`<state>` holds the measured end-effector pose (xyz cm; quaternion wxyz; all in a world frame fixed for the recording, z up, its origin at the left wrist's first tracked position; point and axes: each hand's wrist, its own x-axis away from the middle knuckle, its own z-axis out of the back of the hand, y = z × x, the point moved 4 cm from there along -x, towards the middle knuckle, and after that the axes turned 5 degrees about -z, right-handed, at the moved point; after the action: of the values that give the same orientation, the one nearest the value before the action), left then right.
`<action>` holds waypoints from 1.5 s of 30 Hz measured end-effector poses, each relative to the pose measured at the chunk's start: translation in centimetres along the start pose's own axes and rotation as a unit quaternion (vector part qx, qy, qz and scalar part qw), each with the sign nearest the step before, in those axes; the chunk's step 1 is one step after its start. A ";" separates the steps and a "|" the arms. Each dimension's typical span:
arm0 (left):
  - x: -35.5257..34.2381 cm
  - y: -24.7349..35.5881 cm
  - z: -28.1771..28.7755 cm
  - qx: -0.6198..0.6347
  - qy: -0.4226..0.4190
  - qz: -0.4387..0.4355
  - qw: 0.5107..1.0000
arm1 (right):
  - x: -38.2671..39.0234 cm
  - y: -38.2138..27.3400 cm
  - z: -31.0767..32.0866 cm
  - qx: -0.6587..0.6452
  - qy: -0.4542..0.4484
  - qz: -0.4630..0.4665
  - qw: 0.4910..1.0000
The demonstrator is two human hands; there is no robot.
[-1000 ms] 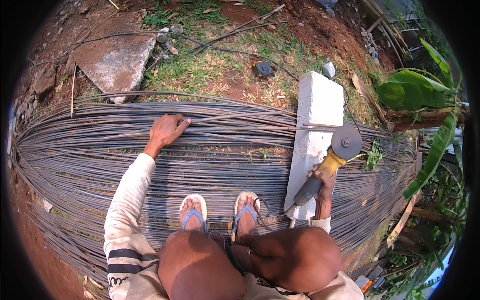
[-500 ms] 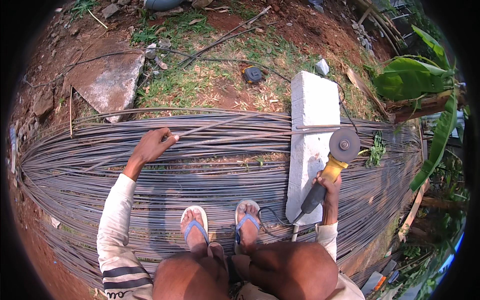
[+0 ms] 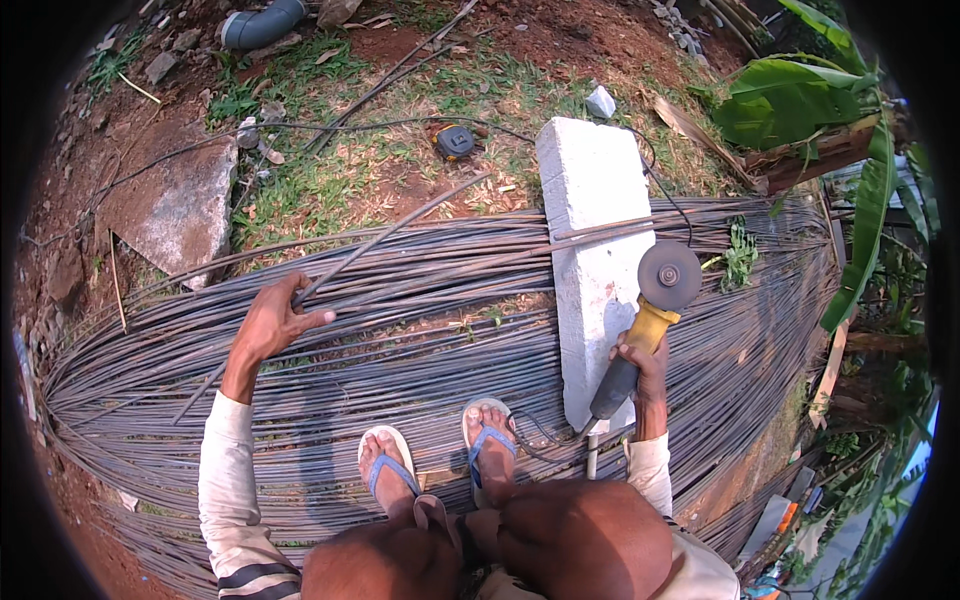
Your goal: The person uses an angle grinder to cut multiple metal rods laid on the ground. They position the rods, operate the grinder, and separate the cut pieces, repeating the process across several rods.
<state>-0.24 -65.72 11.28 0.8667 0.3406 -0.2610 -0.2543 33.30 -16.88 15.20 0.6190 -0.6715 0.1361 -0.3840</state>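
Note:
My left hand is closed around a thin steel rod, its thumb sticking out to the side. The rod slants from low left up to the right, with its far end over the grass. On the right, my right hand grips the body of a yellow and black angle grinder. The grinder's dark disc faces up beside a long white block. A few rods cross over the top of that block. Below everything spreads a wide bundle of steel rods, on which my sandalled feet rest.
A tape measure lies on the grass beyond the bundle. A black cable runs across the ground. Farther left are a broken concrete slab and a grey pipe elbow. Large green leaves hang at the right.
The rod in my left hand has swung steeper, its far end lifting away from the bundle toward the grass. My left hand has come slightly nearer. The grinder stays in my right hand.

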 end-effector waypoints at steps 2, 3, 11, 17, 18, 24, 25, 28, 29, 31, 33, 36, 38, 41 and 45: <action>0.2 0.9 -0.2 -0.031 0.021 -0.012 0.999 | 0.4 -0.3 0.8 0.004 0.011 0.003 1.000; 0.2 1.2 -0.3 -0.057 0.031 -0.007 0.998 | 0.5 -0.4 1.2 0.003 0.011 -0.001 1.000; 1.1 1.6 -0.5 -0.150 0.088 0.062 0.983 | 2.2 -1.3 2.5 -0.024 0.057 0.000 0.998; 4.8 -2.0 1.3 -0.163 0.109 0.081 0.977 | 2.8 -2.2 3.6 -0.012 0.072 0.008 0.997; 6.1 -3.4 2.3 -0.152 0.116 0.088 0.978 | 2.8 -2.4 3.7 -0.006 0.073 0.014 0.997; 16.7 -16.7 11.4 -0.126 0.116 0.157 0.973 | 2.1 -2.6 2.8 0.001 0.052 0.002 0.999; 18.6 -19.1 12.9 -0.120 0.124 0.174 0.969 | 1.8 -2.5 2.5 0.006 0.057 0.000 0.998; 23.0 -25.4 18.5 -0.159 0.114 0.219 0.956 | 1.6 -2.1 1.6 0.011 0.053 -0.007 0.999; 23.8 -26.8 20.2 -0.169 0.123 0.212 0.955 | 1.6 -2.0 1.2 0.006 0.046 -0.008 0.999; 25.0 -29.1 22.4 -0.197 0.122 0.248 0.941 | 1.3 -1.5 0.3 -0.007 0.036 -0.008 0.999; 24.9 -30.6 22.8 -0.145 0.147 0.267 0.941 | 1.4 -1.1 -0.3 -0.025 0.026 -0.014 0.999; 23.4 -31.4 22.5 -0.075 0.225 0.240 0.941 | 1.4 -1.0 -1.0 -0.011 0.016 0.001 1.000; 21.9 -31.7 21.9 -0.032 0.245 0.227 0.942 | 1.6 -1.2 -1.2 -0.013 0.010 0.004 1.000; 18.8 -30.7 21.5 -0.013 0.283 0.148 0.948 | 2.1 -1.6 -0.8 -0.034 0.027 0.010 0.999; 13.5 -24.1 21.8 0.024 0.315 0.090 0.945 | 2.3 -2.2 -0.1 -0.018 0.039 0.012 0.999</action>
<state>-10.36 -99.44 11.37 0.9154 0.3994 -0.0102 -0.0488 34.17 -18.00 18.08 0.6052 -0.6655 0.1752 -0.4003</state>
